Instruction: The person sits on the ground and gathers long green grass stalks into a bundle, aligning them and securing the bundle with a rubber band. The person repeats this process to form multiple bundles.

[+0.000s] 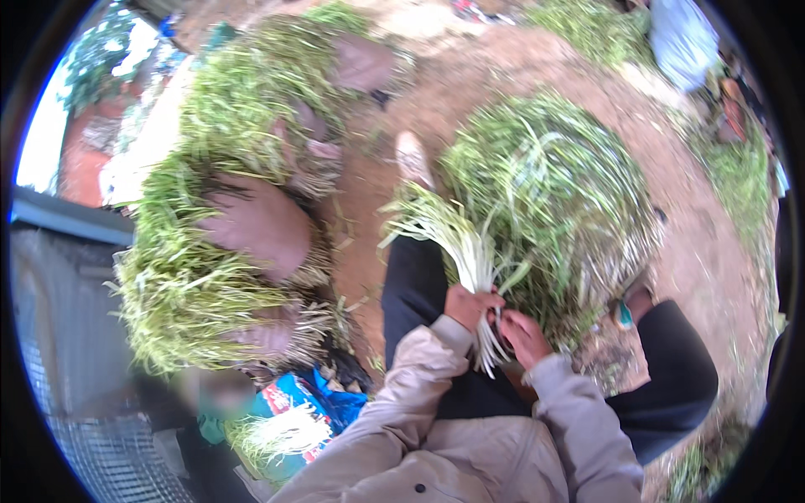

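My left hand [470,307] is closed round a bunch of long, thin green stalks [468,251] with white lower ends. The leafy tops fan out away from me, and the pale ends stick out below my fist, over my lap. Close beside it, my right hand [525,337] has its fingers curled in at the bunch's lower part. What those fingers pinch is too small to make out. Just beyond my hands sits a big round heap of similar green stalks [549,184], its pale ends turned to the right.
Along the left lie large green bundles [180,310] wrapped in pinkish-brown sheets [260,222]. A blue and red bag [293,398] with loose pale stalks [289,432] is near my left arm. A pale blue sack [683,46] stands far right on the earth floor [704,210].
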